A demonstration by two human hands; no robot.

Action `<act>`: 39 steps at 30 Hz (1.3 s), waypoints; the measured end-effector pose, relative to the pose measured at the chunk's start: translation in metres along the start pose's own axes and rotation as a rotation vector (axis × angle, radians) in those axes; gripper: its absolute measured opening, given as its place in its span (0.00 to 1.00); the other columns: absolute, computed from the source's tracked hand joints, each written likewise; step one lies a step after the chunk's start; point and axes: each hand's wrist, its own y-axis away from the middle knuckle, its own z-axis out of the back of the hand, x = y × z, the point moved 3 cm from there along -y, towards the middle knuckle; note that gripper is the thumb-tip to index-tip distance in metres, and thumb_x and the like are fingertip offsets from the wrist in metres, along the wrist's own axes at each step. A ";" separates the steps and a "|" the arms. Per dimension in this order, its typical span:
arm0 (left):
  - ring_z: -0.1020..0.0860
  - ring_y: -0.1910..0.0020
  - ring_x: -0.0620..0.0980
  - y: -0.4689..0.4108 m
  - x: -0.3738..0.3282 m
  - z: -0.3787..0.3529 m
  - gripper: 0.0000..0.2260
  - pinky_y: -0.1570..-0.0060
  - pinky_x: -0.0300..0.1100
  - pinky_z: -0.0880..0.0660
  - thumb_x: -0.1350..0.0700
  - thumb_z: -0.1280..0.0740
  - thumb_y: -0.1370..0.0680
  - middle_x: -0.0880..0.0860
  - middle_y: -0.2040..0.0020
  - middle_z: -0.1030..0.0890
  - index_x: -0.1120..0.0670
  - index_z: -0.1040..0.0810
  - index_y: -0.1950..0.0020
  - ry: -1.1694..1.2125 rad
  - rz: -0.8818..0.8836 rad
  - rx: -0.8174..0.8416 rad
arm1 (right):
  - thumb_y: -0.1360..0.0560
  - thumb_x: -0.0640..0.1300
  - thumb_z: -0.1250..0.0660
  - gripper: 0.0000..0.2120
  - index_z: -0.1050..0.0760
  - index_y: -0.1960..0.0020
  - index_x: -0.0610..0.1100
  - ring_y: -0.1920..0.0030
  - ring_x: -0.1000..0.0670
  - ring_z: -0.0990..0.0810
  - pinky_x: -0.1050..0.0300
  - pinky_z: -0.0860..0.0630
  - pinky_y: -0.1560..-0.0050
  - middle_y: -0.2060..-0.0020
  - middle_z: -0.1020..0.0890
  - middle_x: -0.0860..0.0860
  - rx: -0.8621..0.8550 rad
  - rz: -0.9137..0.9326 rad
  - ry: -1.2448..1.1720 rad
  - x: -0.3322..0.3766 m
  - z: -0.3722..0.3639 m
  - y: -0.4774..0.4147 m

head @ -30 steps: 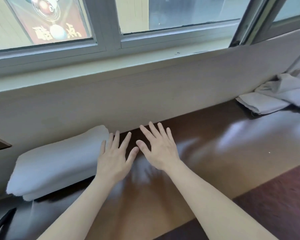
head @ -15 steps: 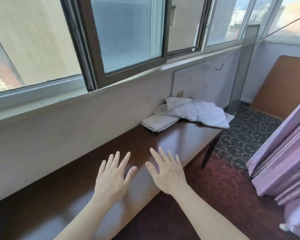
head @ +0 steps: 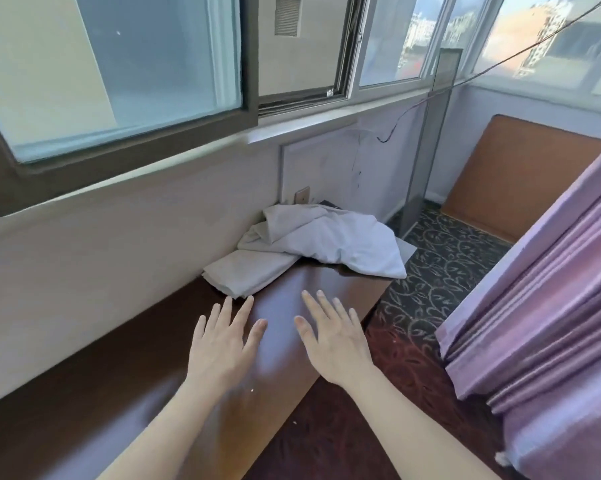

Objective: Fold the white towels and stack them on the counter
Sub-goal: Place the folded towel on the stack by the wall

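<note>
My left hand [head: 222,344] and right hand [head: 333,337] hover flat, fingers spread, holding nothing; towels [head: 312,247] lie just ahead, perhaps touching my left fingertips.

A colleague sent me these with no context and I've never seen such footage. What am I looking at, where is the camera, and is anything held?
There is no machine here: these are a person's two bare hands, filmed by one wide-angle camera worn on the head, looking forward and down, so the arms enter from the bottom edge. The left hand and right hand are stretched out with straight fingers over a dark brown counter; neither holds anything. At the counter's far end lie the white towels: a flatter towel nearer the hands and a crumpled towel heaped behind it, partly on top. The left fingertips are close to the flatter towel's edge; whether they touch I cannot tell.
</note>
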 end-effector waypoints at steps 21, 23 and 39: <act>0.53 0.19 0.53 -0.282 -0.110 -0.096 0.55 0.23 0.52 0.55 0.26 0.83 0.42 0.53 0.18 0.48 0.39 0.52 0.19 -0.084 0.102 0.171 | 0.37 0.72 0.80 0.51 0.57 0.19 0.54 0.21 0.46 0.51 0.45 0.52 0.23 0.19 0.50 0.52 0.166 -0.027 0.025 -0.187 -0.012 -0.284; 0.56 0.19 0.52 -0.304 -0.123 -0.112 0.53 0.23 0.52 0.57 0.25 0.82 0.41 0.52 0.18 0.51 0.39 0.54 0.19 -0.084 0.133 0.188 | 0.36 0.71 0.79 0.50 0.57 0.19 0.54 0.21 0.46 0.52 0.44 0.53 0.22 0.19 0.52 0.52 0.200 0.015 0.017 -0.200 -0.015 -0.314; 0.37 0.25 0.61 -0.455 -0.148 -0.216 0.31 0.29 0.63 0.49 0.33 0.57 0.19 0.56 0.24 0.34 0.47 0.41 0.20 -0.312 0.202 0.063 | 0.21 0.65 0.56 0.40 0.30 0.30 0.33 0.45 0.39 0.21 0.44 0.24 0.41 0.42 0.20 0.40 0.062 -0.029 0.015 -0.266 -0.076 -0.469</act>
